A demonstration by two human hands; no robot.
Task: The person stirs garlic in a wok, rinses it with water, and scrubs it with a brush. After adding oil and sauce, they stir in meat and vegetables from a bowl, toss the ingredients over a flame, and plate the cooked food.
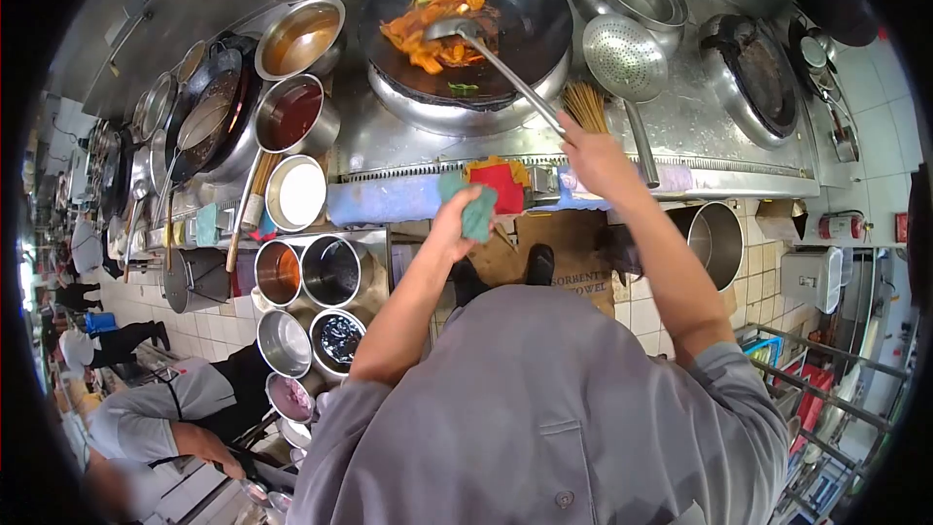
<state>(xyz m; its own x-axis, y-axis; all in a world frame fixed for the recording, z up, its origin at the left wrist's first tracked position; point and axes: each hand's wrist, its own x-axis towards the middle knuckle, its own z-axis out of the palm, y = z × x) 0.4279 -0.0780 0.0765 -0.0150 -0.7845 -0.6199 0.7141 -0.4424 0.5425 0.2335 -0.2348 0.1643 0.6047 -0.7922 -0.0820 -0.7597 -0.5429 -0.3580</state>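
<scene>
A large black wok [530, 15] sits on a steel burner ring, holding orange-brown pieces of food [423, 47] and a bit of green. My right hand [595, 157] is closed round the long handle of a ladle [515, 76], whose bowl rests among the food. Below the wok, at the stove's front edge, my left hand [453, 226] is closed on a folded green cloth [478, 216]. Just beyond it a red cloth [502, 188] lies over the edge. The fingertips of my left hand are partly covered by the green cloth.
A perforated skimmer [625, 58] and a bamboo brush [584, 107] lie right of the wok. Bowls of brown liquid [299, 39] and dark red sauce [290, 117] stand left. Several pots, including an orange-filled one [278, 272], are lower left. Another person [165, 408] works at lower left.
</scene>
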